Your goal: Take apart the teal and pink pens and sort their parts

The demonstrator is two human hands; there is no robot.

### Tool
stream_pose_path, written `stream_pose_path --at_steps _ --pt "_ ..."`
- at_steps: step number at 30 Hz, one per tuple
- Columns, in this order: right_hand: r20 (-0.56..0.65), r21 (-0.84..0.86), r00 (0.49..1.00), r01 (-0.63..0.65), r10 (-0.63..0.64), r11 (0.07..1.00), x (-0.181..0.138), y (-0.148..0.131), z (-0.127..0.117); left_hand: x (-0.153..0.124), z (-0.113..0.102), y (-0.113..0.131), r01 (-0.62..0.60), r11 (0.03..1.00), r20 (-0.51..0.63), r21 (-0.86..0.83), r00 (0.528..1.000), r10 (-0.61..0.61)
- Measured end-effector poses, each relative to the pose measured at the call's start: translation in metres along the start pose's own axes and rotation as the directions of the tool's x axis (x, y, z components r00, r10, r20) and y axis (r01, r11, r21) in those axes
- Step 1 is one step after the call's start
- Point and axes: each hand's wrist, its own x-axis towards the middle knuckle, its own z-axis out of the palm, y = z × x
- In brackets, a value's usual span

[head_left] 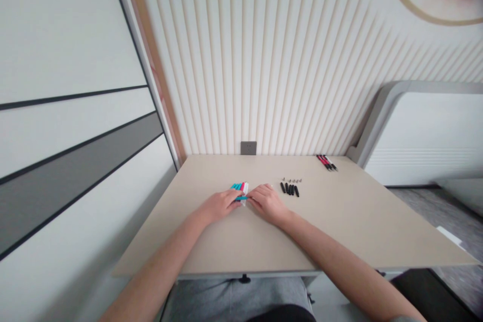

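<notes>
My left hand [222, 205] is closed around a teal pen barrel [241, 198], which lies sideways between both hands. From the other side my right hand [267, 202] pinches at the barrel's right end; whatever small part its fingertips hold is hidden. Just beyond my left fingers is a row of pen barrels [237, 186], several teal, with pink and white ones at the right. Some white pieces under the held barrel are partly covered by my fingers. To the right of my right hand lie several black pen grips [290, 189], and small metal pen tips [292, 180] are lined up behind them.
Several whole pens [327, 162], red, white and black, lie at the back right of the beige table [339, 221]. A dark wall socket [248, 148] sits at the table's back edge. A white cabinet [94, 186] stands along the left side.
</notes>
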Motion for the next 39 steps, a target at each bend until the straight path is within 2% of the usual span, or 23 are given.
stream_pose_path --at_steps 8,15,22,25,29,34,39 --pt "-0.022 0.067 0.997 -0.072 0.074 0.995 0.001 0.005 -0.007 -0.002 -0.007 -0.005 0.025 0.995 -0.119 0.101 0.993 -0.013" --pt "-0.015 0.059 0.996 -0.092 0.093 0.994 0.001 0.008 -0.007 -0.002 -0.009 -0.008 0.009 0.986 -0.154 0.164 0.988 0.017" --pt "-0.107 -0.062 0.96 -0.264 0.257 0.962 -0.009 0.042 -0.022 -0.003 -0.012 -0.007 0.064 0.979 -0.139 0.191 0.99 -0.038" --pt "-0.024 -0.102 0.975 -0.222 0.22 0.97 -0.015 0.052 -0.025 -0.004 -0.013 -0.008 0.082 0.979 -0.132 0.189 0.99 -0.057" --pt "0.096 -0.116 0.984 -0.14 0.151 0.983 -0.016 0.048 -0.023 -0.004 -0.011 -0.01 0.082 0.98 -0.148 0.182 0.987 -0.055" --pt "0.136 -0.126 0.978 -0.139 0.156 0.982 -0.014 0.039 -0.021 -0.004 -0.01 -0.011 0.075 0.984 -0.162 0.159 0.986 -0.049" --pt "0.15 -0.12 0.972 -0.163 0.18 0.979 -0.014 0.042 -0.021 -0.004 -0.009 -0.012 0.065 0.987 -0.171 0.145 0.984 -0.04"
